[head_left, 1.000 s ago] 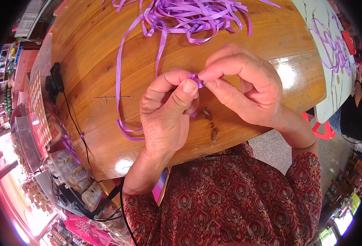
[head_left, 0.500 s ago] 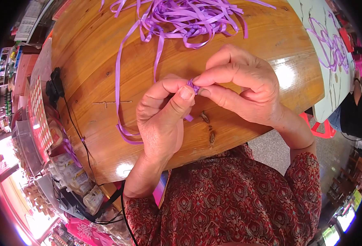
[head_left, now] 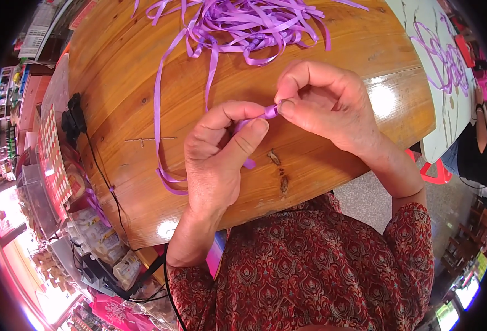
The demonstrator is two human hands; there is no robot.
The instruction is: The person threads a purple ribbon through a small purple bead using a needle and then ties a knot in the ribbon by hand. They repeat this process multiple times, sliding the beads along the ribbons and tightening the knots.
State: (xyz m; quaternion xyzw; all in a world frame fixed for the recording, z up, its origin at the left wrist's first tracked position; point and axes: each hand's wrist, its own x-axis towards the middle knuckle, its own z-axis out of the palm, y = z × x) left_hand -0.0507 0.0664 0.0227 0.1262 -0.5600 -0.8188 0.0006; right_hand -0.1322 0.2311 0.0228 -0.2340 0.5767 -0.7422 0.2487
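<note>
Between my two hands, above the wooden table, a short stretch of purple ribbon [head_left: 271, 112] shows, bunched or knotted. My left hand [head_left: 216, 149] pinches it between thumb and forefinger, the other fingers curled in. From the other side my right hand [head_left: 326, 107] grips the ribbon with thumb and fingertip. A short ribbon end hangs below my left thumb. One long purple strand [head_left: 158, 110] runs down the table to the left of my left hand. Beyond both hands lies a loose heap of purple ribbon [head_left: 249, 25].
A thin metal wire piece [head_left: 149, 138] lies on the wooden table [head_left: 116, 187]. A black clip-like object with a cord [head_left: 74, 118] sits at the left edge. On the white table [head_left: 448, 129] at right is more purple ribbon [head_left: 445, 60]; another person's arm [head_left: 481, 127] is beside it.
My hands have drawn slightly apart, the right one shifting a little right. More of the ribbon now shows between the fingertips.
</note>
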